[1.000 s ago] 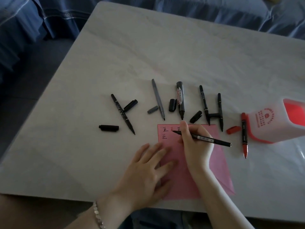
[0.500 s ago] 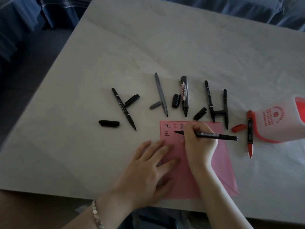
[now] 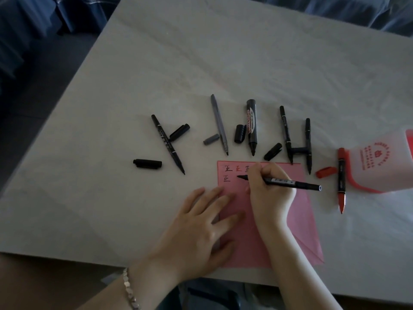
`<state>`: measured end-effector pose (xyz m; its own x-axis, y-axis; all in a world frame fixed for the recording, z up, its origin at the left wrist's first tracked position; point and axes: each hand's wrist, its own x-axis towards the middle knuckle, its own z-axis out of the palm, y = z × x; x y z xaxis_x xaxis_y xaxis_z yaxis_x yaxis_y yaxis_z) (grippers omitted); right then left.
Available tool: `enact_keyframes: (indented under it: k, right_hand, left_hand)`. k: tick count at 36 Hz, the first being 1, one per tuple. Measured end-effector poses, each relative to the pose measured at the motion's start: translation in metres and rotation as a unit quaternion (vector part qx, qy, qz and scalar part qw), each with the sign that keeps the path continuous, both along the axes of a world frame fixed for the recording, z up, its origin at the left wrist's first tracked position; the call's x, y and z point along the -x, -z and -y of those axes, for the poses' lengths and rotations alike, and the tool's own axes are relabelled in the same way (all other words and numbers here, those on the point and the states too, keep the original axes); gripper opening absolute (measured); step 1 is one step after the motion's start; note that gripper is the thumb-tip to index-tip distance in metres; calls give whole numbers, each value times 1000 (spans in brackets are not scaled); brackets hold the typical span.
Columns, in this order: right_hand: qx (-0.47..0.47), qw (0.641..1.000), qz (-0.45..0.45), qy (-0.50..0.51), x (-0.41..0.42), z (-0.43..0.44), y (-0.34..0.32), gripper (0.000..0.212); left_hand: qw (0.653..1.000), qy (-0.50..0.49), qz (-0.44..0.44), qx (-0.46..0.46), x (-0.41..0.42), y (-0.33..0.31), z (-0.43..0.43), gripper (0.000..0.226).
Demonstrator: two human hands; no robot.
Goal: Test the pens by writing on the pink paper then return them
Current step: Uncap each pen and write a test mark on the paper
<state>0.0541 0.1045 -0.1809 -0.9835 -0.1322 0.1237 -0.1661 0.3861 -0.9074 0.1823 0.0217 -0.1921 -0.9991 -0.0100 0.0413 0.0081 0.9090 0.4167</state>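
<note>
The pink paper (image 3: 297, 222) lies at the table's near edge with several written characters along its top. My right hand (image 3: 269, 193) grips a black pen (image 3: 290, 182), whose tip touches the paper in the second row. My left hand (image 3: 199, 229) rests flat with spread fingers on the paper's left edge. Beyond the paper lie uncapped pens: a black one (image 3: 168, 144) at the left, a grey one (image 3: 219, 124), a thick whiteboard marker (image 3: 251, 126), two thin black pens (image 3: 285, 133) joined by a cap, and a red pen (image 3: 341, 177) at the right.
Loose caps lie among the pens: black (image 3: 147, 164), black (image 3: 179, 132), grey (image 3: 211, 139), black (image 3: 240, 133), black (image 3: 272, 151) and red (image 3: 326, 171). A white and red pen holder (image 3: 380, 162) lies on its side at the right. Blue fabric (image 3: 44, 16) surrounds the table (image 3: 201, 63).
My right hand has shifted slightly right along the second row while writing with the pen. The left hand stays pressed on the paper. The camera has tilted a little.
</note>
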Motion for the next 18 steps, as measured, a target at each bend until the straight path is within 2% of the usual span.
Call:
enact_keyframes:
  k: [18]
  right_hand:
    - [7,1000,-13,-8,1,0,1,30]
  left_hand:
    - [1000,0,0,-1,0,0,0,43]
